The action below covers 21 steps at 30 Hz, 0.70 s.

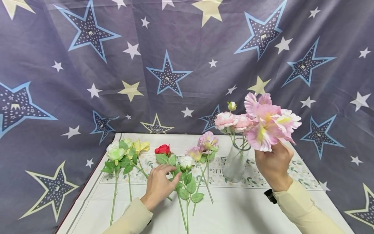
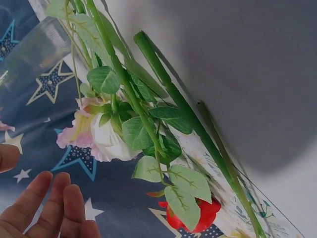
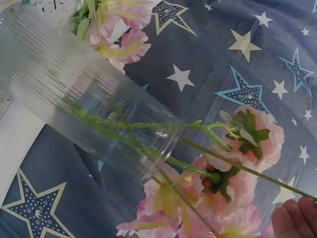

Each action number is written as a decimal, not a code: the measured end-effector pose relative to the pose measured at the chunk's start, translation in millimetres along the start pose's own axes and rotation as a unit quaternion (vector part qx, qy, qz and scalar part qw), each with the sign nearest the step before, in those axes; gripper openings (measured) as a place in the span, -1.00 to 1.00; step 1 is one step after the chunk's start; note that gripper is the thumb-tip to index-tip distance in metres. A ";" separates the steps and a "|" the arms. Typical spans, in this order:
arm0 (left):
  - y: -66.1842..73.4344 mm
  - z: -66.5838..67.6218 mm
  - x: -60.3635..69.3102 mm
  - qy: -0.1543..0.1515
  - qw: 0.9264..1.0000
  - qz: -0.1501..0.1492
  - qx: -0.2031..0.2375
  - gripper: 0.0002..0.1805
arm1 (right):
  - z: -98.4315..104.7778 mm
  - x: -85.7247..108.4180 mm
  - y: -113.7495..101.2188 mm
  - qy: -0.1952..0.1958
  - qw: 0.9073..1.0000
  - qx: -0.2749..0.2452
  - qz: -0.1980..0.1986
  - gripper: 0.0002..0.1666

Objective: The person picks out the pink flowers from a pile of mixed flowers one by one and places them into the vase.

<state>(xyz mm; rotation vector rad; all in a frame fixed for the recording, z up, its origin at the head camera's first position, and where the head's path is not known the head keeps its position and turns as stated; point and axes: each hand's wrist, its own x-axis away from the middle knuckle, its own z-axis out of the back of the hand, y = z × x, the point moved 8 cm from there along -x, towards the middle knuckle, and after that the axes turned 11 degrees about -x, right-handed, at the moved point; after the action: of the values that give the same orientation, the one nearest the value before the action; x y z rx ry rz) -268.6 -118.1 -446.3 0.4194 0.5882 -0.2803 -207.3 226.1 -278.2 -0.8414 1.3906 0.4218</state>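
Note:
Just below and behind a pink-and-yellow ruffled flower (image 1: pixel 264 122), my right hand (image 1: pixel 274 162) pinches its stem, fingers curled. In the right wrist view, thin stems (image 3: pixel 237 166) slant to the mouth of the ribbed glass vase (image 3: pixel 99 94). Pale pink blooms (image 1: pixel 226 119) and a small bud (image 1: pixel 232 106) stand in that vase. My left hand (image 1: pixel 162 185) hovers with fingers spread beside a white rose (image 1: pixel 185 161) and a red rose (image 1: pixel 162 149) lying on the table. Nothing shows between its fingers in the left wrist view (image 2: pixel 54 208).
White-green roses (image 1: pixel 116 152) and a yellow flower (image 1: pixel 141 146) lie at the left. Between the left hand and the vase lie more pink-and-yellow flowers (image 1: pixel 208 142). A patterned runner (image 1: pixel 257 175) crosses the white tablecloth (image 1: pixel 233 211); a starry curtain (image 1: pixel 187 39) hangs behind.

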 end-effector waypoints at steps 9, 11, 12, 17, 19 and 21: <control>0.2 -1.1 0.2 -0.002 1.000 0.003 -0.006 -0.82 | -12.6 23.0 16.5 -0.078 0.997 0.023 -0.014 -0.79; 0.0 -1.4 0.0 -0.003 1.000 0.004 -0.007 -0.82 | -15.4 28.9 20.5 -0.089 0.996 0.024 -0.020 -0.84; -0.1 -1.6 0.0 -0.004 1.000 0.004 -0.008 -0.82 | -17.0 31.5 22.4 -0.095 0.995 0.022 -0.022 -0.83; -0.3 -1.1 0.2 -0.004 1.000 0.006 -0.006 -0.83 | -23.7 43.2 31.5 -0.122 0.992 0.007 -0.033 -0.79; -0.1 -0.8 0.2 -0.004 1.000 0.006 -0.004 -0.83 | -25.5 46.9 34.3 -0.130 0.991 0.002 -0.033 -0.82; 0.0 -0.7 0.0 -0.004 1.000 0.005 -0.004 -0.83 | -26.8 49.5 36.3 -0.136 0.990 0.003 -0.030 -0.83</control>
<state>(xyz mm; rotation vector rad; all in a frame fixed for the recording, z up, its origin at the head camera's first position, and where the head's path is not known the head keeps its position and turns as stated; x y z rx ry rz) -268.9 -117.8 -446.8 0.4136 0.5794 -0.2708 -242.9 219.8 -334.5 -0.7875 1.1116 0.4669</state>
